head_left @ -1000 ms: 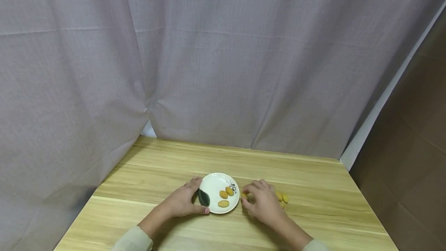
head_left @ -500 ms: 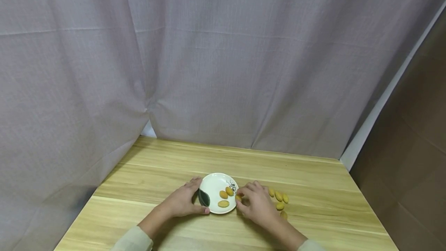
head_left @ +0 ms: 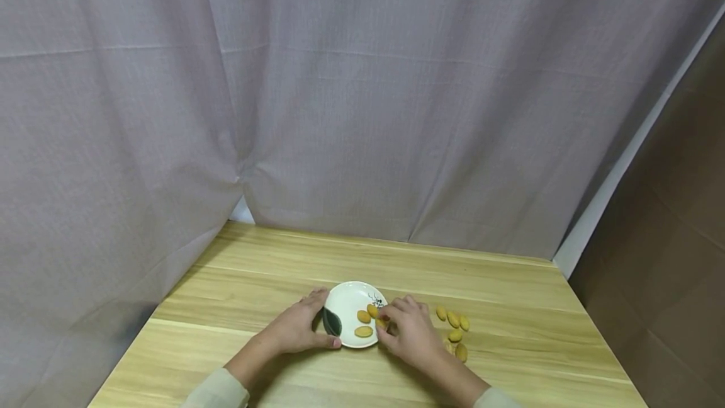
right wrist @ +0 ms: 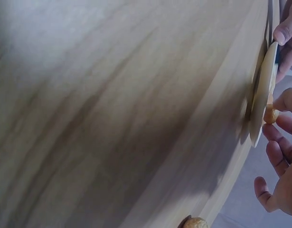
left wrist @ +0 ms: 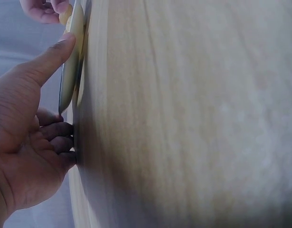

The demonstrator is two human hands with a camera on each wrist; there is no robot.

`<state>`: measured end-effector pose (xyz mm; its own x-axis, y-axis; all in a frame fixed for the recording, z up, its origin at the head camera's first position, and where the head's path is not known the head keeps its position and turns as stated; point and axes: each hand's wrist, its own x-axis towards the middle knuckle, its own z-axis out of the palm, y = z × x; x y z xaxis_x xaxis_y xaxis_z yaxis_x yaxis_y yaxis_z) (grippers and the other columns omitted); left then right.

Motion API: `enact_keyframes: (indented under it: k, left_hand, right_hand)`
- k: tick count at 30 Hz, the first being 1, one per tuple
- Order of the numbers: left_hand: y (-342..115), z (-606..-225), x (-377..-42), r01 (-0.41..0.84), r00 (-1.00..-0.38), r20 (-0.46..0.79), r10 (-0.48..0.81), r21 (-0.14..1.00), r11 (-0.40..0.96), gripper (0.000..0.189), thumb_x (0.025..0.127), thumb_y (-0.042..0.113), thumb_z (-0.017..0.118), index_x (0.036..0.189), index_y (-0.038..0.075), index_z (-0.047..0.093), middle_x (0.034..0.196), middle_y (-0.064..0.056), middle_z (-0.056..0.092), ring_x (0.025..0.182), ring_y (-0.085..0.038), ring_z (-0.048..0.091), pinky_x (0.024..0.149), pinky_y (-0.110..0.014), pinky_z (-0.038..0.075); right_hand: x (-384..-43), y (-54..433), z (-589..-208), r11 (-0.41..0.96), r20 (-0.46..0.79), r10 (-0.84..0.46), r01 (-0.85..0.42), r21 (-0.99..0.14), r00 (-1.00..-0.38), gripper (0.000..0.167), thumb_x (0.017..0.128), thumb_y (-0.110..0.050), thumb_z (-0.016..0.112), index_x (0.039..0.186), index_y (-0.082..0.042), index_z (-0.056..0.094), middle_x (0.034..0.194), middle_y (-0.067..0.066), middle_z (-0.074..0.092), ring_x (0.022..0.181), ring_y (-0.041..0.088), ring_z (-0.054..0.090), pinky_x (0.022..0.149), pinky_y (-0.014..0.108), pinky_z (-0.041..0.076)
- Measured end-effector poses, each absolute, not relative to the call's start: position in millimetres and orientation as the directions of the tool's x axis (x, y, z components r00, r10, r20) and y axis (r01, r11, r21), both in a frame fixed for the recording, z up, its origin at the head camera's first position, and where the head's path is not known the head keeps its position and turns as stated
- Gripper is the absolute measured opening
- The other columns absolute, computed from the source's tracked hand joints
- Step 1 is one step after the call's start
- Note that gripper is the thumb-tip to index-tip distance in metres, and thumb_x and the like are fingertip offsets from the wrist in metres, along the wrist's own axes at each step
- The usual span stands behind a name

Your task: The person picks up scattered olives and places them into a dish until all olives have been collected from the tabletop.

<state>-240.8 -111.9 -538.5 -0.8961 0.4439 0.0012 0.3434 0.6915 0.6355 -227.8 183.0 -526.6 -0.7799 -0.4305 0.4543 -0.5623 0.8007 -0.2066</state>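
A small white plate (head_left: 345, 298) with a dark green patch and a black drawing lies on the table. My left hand (head_left: 297, 326) holds its left rim, thumb on the near side and fingers round the far side. Three yellow oval, nut-like pieces (head_left: 363, 332) lie on the plate. Between thumb and fingertips, my right hand (head_left: 416, 335) pinches another yellow oval nut-like piece (right wrist: 270, 114) over the plate's right part. Whether this piece touches the plate I cannot tell. Several similar pieces (head_left: 455, 335) lie on the table right of that hand, some partly hidden by the wrist.
The wooden table (head_left: 294, 257) spreads out around the plate. A grey curtain (head_left: 362, 112) hangs along its back and left sides, and a brown panel (head_left: 668, 238) stands at the right.
My right hand has moved left with the pinched piece, from beside the plate to over its right part. More loose pieces now show behind it. The left hand and plate stay put.
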Motion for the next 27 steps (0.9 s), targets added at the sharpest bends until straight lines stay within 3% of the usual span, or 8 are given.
enact_keyframes:
  k: [19,27]
  left_hand:
    - [-112,-538,-240,0.343,-0.895,-0.003,0.446,0.634,0.693,0.126,0.085,0.065,0.089,0.170,-0.008,0.031,0.179,-0.027,0.031,0.167,-0.049,0.031,0.136,-0.067,0.028]
    - [-112,-538,-241,0.354,-0.894,0.008,0.448,0.627,0.694,0.126,0.085,0.064,0.089,0.170,-0.008,0.030,0.178,-0.028,0.032,0.166,-0.049,0.032,0.136,-0.067,0.030]
  right_hand:
    - [-229,176,-535,0.806,0.399,-0.426,-0.541,-0.239,-0.812,0.016,0.086,-0.023,0.092,0.098,-0.023,0.080,0.097,-0.011,0.077,0.091,0.005,0.055,0.089,0.039,0.047]
    - [-229,175,-537,0.809,0.433,-0.428,-0.550,-0.206,-0.793,0.017,0.085,-0.020,0.092,0.097,-0.023,0.080,0.100,-0.009,0.080,0.092,0.007,0.058,0.085,0.038,0.047]
